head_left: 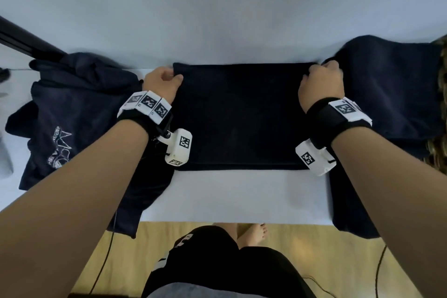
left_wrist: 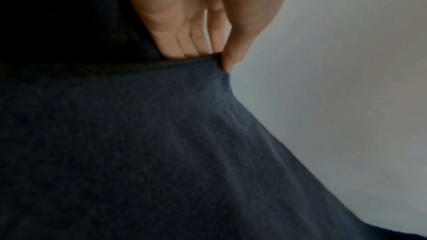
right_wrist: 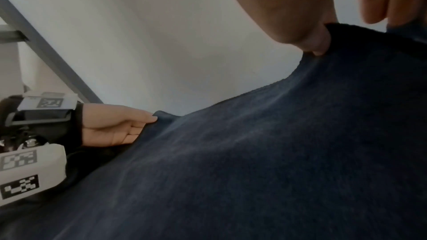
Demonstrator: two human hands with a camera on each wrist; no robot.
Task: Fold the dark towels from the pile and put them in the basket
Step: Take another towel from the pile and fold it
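A: Dark towel (head_left: 242,116) flat on white table (head_left: 237,196), centre, far edge near the wall. Left hand (head_left: 160,84) pinching the far-left corner, thumb on top, fingers (left_wrist: 184,43) tucked under the hem. Right hand (head_left: 321,84) pinching the far-right corner the same way.

B: Pile?

A: Pile of dark cloth (head_left: 72,116) on the left, one piece with a white print, partly draped over the table edge. More dark cloth on the right (head_left: 387,89), lying over a woven thing at the frame edge, probably the basket (head_left: 439,152). Hard to confirm, mostly hidden.

B: Risks?

A: Uneven pull: one corner led faster than the other, fold skewed, edges mismatched. Thin pinch at the hem, so a corner likely to slip out mid-lift. Left wrist close to the pile, could snag and drag a piece, maybe tip the overhanging part to the floor. Right hand touching or nearly touching the cloth on the right, could bunch it. Near edge free, likely to creep during the fold.
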